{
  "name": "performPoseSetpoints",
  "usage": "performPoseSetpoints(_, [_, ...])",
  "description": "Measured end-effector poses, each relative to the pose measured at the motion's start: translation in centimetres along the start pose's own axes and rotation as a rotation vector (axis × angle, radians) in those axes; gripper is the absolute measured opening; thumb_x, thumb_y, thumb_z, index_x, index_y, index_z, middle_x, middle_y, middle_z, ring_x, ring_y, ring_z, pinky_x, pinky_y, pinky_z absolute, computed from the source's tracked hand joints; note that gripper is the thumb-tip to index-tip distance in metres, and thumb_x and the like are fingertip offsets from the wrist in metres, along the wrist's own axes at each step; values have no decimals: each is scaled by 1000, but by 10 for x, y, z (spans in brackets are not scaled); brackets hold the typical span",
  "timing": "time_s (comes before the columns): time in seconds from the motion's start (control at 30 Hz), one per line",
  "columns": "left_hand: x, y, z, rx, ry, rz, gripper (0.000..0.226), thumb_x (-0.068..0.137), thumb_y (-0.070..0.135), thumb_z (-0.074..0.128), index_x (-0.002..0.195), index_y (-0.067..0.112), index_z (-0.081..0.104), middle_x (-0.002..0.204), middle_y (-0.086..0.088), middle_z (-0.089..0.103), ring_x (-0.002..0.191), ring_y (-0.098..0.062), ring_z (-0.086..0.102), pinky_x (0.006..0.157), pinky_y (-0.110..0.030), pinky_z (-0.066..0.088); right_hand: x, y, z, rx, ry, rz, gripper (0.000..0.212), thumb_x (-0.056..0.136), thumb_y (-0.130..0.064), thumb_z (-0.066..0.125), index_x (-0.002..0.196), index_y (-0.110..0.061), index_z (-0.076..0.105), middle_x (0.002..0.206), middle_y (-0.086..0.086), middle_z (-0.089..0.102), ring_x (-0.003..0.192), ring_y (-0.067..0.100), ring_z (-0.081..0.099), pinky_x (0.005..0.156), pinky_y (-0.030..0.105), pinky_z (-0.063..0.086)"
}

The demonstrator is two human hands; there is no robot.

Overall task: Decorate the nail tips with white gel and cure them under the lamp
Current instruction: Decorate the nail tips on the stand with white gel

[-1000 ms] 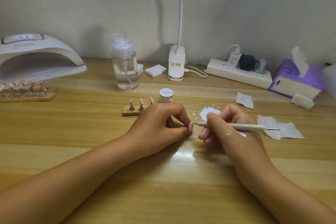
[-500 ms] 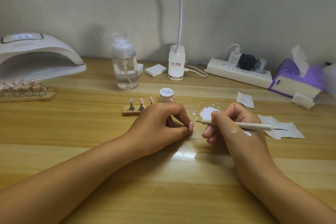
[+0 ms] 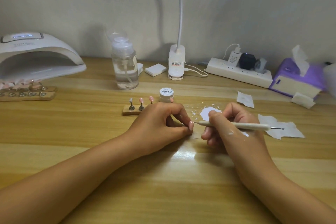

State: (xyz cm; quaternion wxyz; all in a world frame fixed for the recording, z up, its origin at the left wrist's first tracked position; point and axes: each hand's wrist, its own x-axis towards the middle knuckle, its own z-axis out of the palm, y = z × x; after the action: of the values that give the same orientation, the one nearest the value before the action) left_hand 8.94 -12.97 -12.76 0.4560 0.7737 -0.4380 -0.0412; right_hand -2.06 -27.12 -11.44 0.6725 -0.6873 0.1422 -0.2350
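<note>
noted mid-decoration: pink tip [image 3: 191,125] pinched in left grip [image 3: 160,123] resting on desk [image 3: 72,132], tool [image 3: 236,124] held in right grip [image 3: 234,131] with point at tip; judged tips [image 3: 141,99] on stand [image 3: 129,110] and curing under lamp [image 3: 36,54] outstanding.

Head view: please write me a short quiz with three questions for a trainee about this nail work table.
1. True or false: the left hand holds the dotting tool.
2. Relative to the left hand, the gel jar stands: A) nearer the person B) behind it, farther away C) on top of it.
3. Fill in: the tool's tip points at the pink ____ that the left hand pinches.
Key: 1 false, the right hand holds it; 2 B; 3 nail tip.
</note>
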Motion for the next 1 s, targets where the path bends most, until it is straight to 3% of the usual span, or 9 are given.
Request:
performPoseSetpoints(0.5, [0, 0, -1, 14, -10, 7, 22, 81, 13, 79, 75, 30, 68, 58, 35, 59, 45, 8, 50, 47, -3, 29, -1, -1, 1, 7, -25, -5, 28, 94, -8, 62, 70, -7, 48, 57, 13, 68, 45, 12, 60, 46, 19, 49])
performPoseSetpoints(1.0, [0, -1, -1, 21, -7, -1, 23, 80, 15, 80, 74, 33, 67, 61, 33, 60, 47, 6, 50, 49, -6, 30, 0, 2, 0, 39, 20, -15, 28, 92, -9, 62, 68, -11, 48, 57, 13, 68, 44, 13, 58, 45, 19, 48])
